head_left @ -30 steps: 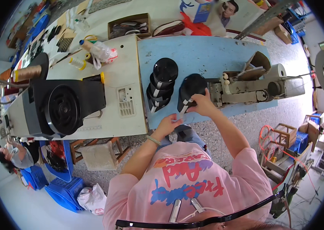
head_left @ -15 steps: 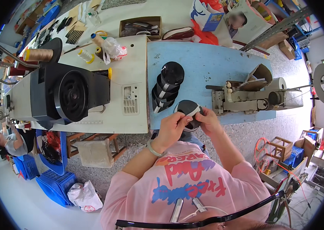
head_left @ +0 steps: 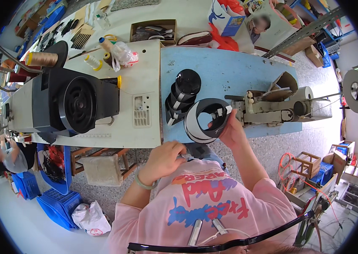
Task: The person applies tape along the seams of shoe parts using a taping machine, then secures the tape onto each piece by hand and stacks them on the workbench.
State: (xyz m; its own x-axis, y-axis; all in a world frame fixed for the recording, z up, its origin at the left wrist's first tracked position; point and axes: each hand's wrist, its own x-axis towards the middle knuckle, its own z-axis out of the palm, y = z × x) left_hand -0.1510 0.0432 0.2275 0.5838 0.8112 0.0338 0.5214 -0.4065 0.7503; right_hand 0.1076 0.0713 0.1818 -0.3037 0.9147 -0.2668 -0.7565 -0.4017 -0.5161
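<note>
Head view, looking down at the bench. My right hand (head_left: 229, 127) is closed around the edge of a black ring-shaped band (head_left: 207, 120) with a pale inner lining, holding it up at the near edge of the blue tabletop (head_left: 229, 72). The band stands on edge, its opening facing the camera; fingers wrap its right rim, thumb side hidden behind it.

My left hand (head_left: 165, 156) sits lower, off the table edge, just above my lap. Fingers are curled in toward the palm. Something small and dark is by the fingertips, but I cannot tell whether it is gripped or just touched.

Just left of the held band, a stack of similar black bands (head_left: 181, 97) rests on the blue tabletop, leaning, near but not touching the held one as far as I can see. Right of the band, a grey metal bench machine (head_left: 272, 111) lies along the table, with a white tape roll (head_left: 306, 94) at its far end; my right hand is just beside its left end.

On the white table (head_left: 141, 80) to the left: a black motor housing (head_left: 77, 103) and thread cones (head_left: 41, 59). Another person (head_left: 7, 154) is at the far left edge, well apart from me.
</note>
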